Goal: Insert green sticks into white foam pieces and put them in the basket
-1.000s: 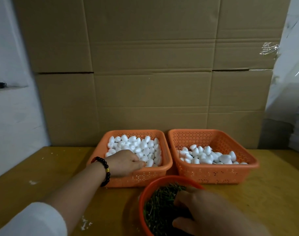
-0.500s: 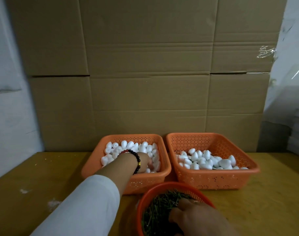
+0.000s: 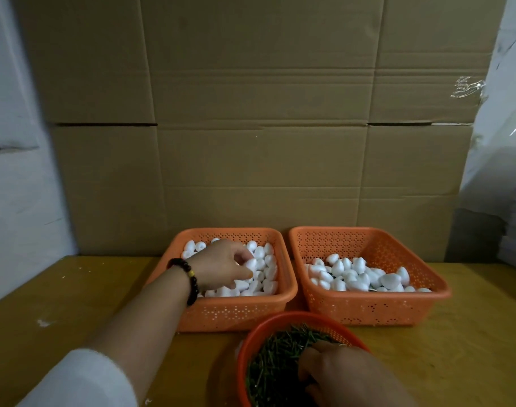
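Observation:
My left hand [image 3: 221, 268], with a dark bead bracelet on the wrist, reaches into the left orange basket [image 3: 236, 312]. Its thumb and fingers pinch one of the white foam pieces [image 3: 251, 264] from the pile there. The right orange basket [image 3: 368, 312] holds more white foam pieces [image 3: 353, 277], with bits of green showing among them. At the bottom edge, my right hand [image 3: 342, 374] lies in a round orange bowl [image 3: 268, 321] full of green sticks [image 3: 277, 353]. Its fingers curl down into the sticks and the fingertips are hidden.
Both baskets stand side by side on a yellow wooden table [image 3: 74, 304], close to a wall of cardboard boxes [image 3: 265, 142]. White crumbs [image 3: 43, 322] dot the table on the left. Stacked grey items [image 3: 515, 230] sit at the far right.
My left hand has moved from the basket's near edge deeper into the foam pile and closed on a piece. My right hand stays in the stick bowl, shifting slightly.

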